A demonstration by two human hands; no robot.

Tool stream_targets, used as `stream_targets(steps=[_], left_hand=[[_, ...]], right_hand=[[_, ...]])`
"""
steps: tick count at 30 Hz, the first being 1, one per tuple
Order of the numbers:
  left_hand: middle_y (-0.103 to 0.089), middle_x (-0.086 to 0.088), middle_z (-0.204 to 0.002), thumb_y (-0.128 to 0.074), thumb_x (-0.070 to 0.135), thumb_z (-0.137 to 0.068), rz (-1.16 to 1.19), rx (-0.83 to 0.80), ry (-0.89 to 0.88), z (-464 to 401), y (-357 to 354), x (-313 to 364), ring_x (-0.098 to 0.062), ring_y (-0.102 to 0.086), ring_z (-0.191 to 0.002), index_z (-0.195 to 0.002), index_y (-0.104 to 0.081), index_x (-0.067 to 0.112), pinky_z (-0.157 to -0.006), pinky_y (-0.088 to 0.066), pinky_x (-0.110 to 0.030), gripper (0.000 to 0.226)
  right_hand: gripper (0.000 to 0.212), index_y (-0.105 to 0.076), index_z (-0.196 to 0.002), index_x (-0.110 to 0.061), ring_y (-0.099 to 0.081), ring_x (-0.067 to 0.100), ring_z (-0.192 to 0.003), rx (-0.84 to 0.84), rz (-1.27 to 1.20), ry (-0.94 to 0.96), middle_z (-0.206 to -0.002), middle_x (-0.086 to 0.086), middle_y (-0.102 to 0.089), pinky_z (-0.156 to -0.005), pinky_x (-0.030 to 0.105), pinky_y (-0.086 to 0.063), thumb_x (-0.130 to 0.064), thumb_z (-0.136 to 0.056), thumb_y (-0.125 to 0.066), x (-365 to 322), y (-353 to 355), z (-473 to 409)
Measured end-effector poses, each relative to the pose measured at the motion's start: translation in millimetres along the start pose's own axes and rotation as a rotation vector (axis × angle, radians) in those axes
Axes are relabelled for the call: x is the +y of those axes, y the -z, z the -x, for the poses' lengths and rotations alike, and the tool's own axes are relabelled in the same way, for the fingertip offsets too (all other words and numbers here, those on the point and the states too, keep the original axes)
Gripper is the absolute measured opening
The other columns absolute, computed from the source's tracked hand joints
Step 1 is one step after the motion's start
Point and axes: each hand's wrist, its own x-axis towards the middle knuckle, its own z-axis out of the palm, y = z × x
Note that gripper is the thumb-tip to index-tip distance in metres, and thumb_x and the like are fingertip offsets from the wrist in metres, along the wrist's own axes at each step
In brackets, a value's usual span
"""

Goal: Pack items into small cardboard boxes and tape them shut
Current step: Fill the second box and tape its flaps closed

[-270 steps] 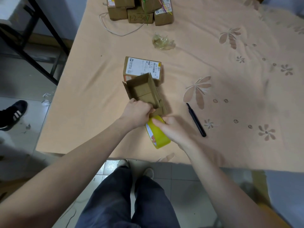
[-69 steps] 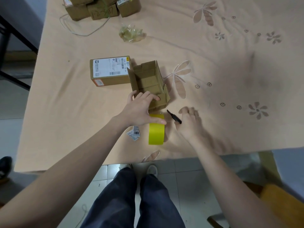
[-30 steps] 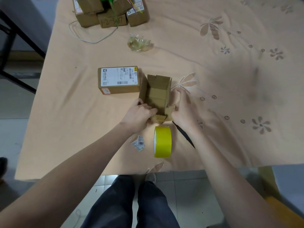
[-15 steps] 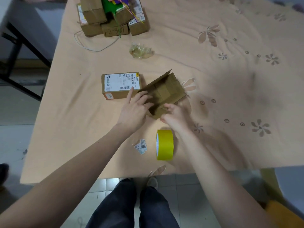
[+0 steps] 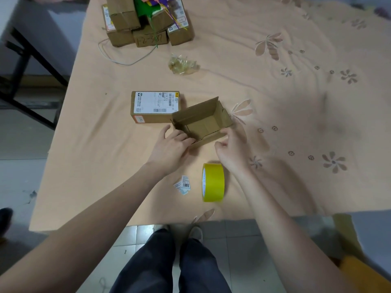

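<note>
Fingers (image 5: 186, 140) on open box (image 5: 203, 121) | far box (image 5: 151, 39) reads "1-2-3087"

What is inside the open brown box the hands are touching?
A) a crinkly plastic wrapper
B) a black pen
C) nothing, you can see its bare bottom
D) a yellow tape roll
C: the open box shows only its bare cardboard floor, while the yellow tape roll stands on the table nearer the person and the crumpled wrapper lies farther away.

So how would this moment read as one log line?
open box: upright, empty | left hand: on near-left corner | right hand: at near-right edge | tape roll: idle
</note>
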Motion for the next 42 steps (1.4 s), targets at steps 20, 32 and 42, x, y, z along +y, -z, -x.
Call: stream_targets(steps=[20,32,42], left_hand=[[-0.06,0.005,-0.109,-0.059,0.025,-0.09,0.517,0.147,0.042,-14,67,34,-0.02,-0.05,-0.1,-0.109,-0.069,0.022,-0.09,-0.041,-0.043,0.022],[-0.066,0.008,-0.104,-0.067,0.027,-0.086,0.892,0.269,0.026,-40,160,74,0.01,-0.053,-0.09,-0.101,-0.074,0.024,-0.07,-0.032,0.0,0.017],[-0.067,0.006,-0.078,-0.069,0.01,-0.084,1.222,0.288,0.104,-50,225,93,0.009,-0.057,-0.062,-0.093,-0.072,0.004,-0.059,-0.042,-0.006,0.011]], right_hand=[[0.077,-0.03,-0.132,-0.02,-0.057,0.023,-0.098,-0.113,-0.095,0.029,-0.108,0.004,-0.058,-0.081,0.035,-0.044,-0.014,-0.072,-0.079,-25,54,37],[0.077,-0.025,-0.135,-0.028,-0.047,0.02,-0.077,-0.004,-0.121,0.244,-0.073,-0.005,-0.046,-0.072,0.028,-0.034,-0.019,-0.077,-0.074,-104,125,46],[0.081,-0.023,-0.137,-0.032,-0.056,0.021,-0.094,0.123,-0.041,0.395,-0.091,0.004,-0.058,-0.073,0.029,-0.038,-0.022,-0.076,-0.076,-149,165,58]])
